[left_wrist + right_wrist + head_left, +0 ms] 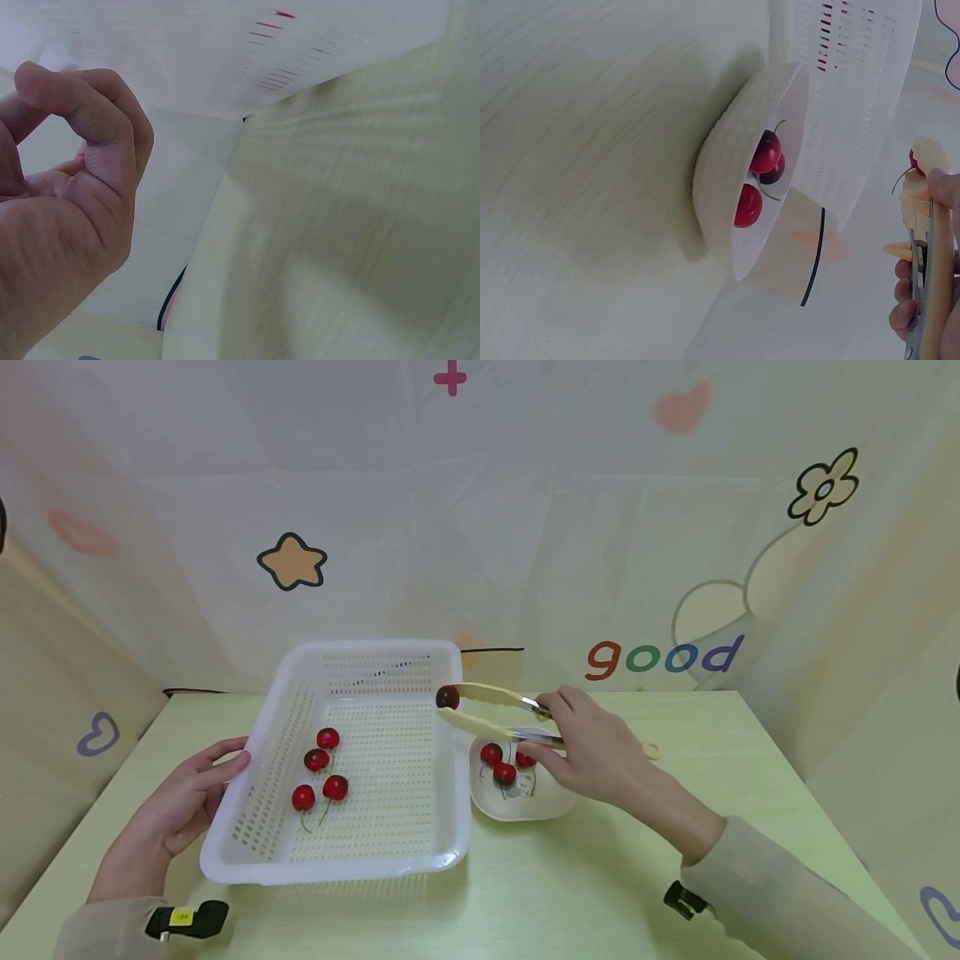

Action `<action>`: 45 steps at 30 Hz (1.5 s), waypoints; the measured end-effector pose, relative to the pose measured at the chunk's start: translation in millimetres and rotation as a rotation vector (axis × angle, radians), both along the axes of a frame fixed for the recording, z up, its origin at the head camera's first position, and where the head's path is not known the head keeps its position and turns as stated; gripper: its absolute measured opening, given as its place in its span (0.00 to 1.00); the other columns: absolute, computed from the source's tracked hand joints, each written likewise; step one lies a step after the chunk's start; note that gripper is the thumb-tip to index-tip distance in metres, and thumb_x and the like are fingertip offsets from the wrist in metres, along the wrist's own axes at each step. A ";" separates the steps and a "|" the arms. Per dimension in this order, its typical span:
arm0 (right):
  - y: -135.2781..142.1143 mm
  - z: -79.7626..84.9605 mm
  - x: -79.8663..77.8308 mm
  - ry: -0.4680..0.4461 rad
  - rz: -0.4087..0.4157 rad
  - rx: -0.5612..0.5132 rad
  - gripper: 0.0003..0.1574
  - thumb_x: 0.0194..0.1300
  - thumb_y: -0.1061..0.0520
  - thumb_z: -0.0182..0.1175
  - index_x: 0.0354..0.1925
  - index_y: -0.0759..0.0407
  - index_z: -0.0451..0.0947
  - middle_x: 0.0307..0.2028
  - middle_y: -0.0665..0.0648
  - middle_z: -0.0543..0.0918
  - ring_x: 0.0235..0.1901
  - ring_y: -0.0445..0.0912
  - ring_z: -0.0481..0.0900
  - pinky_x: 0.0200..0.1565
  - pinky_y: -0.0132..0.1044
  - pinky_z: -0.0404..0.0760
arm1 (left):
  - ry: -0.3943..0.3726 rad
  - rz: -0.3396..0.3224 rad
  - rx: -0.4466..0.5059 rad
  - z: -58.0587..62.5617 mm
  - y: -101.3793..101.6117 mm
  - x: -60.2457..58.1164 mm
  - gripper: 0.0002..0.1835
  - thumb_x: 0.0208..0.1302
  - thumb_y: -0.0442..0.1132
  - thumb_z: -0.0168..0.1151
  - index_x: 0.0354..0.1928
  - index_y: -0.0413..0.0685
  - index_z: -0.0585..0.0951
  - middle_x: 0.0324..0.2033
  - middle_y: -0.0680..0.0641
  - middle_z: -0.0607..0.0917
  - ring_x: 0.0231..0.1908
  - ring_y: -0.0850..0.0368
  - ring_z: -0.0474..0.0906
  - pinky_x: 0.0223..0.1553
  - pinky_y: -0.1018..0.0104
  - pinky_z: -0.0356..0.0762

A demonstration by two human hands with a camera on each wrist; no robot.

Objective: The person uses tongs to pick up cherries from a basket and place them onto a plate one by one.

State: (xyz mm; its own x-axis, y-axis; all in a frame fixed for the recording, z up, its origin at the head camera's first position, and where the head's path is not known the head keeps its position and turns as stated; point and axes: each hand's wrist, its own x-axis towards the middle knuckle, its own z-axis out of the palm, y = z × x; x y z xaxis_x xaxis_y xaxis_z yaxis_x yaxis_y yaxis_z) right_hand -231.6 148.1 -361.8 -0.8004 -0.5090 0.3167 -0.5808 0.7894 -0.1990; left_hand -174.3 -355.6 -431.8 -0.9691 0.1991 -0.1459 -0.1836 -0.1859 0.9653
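Note:
My right hand (596, 743) grips a pair of cream-tipped tongs (487, 695), whose tips pinch a dark red cherry (447, 697) over the right rim of a white plastic basket (450, 835). Inside the basket, several red cherries (335, 787) with stems lie toward the left. The left hand (191, 793) holds the basket's left rim, thumb on top; its curled fingers (112, 127) show beside the basket wall in the left wrist view. Under the tongs stands a small white bowl (525, 810) with red cherries (504, 774) in it, partly covered by the right hand.
The basket and bowl stand side by side on a pale wood-grain table (585, 885). A printed curtain (495, 543) hangs behind the table and along both sides. Dark cameras are strapped at both wrists.

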 end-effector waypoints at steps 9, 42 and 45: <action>14.8 -8.8 -0.1 -0.029 -0.024 -0.003 0.34 0.66 0.40 0.69 0.58 0.62 0.75 0.43 0.55 0.77 0.36 0.47 0.73 0.29 0.36 0.78 | -0.023 0.013 0.004 0.8 0.2 -1.4 0.11 0.82 0.39 0.49 0.57 0.63 0.75 0.48 0.53 0.87 0.44 0.52 0.88 0.43 0.53 0.87; 48.5 -38.0 2.4 -0.095 -0.054 0.103 0.34 0.64 0.38 0.71 0.53 0.63 0.78 0.43 0.56 0.80 0.34 0.45 0.75 0.30 0.37 0.80 | -0.048 0.050 -0.036 4.2 1.7 -0.2 0.11 0.81 0.40 0.52 0.59 0.64 0.71 0.47 0.55 0.86 0.44 0.54 0.87 0.44 0.54 0.86; 50.4 -39.0 3.6 -0.125 -0.053 0.126 0.34 0.63 0.38 0.72 0.53 0.63 0.78 0.42 0.56 0.80 0.33 0.45 0.75 0.29 0.35 0.78 | -0.047 0.045 -0.036 3.3 0.9 0.1 0.11 0.81 0.40 0.51 0.59 0.64 0.71 0.48 0.55 0.86 0.44 0.53 0.87 0.45 0.54 0.86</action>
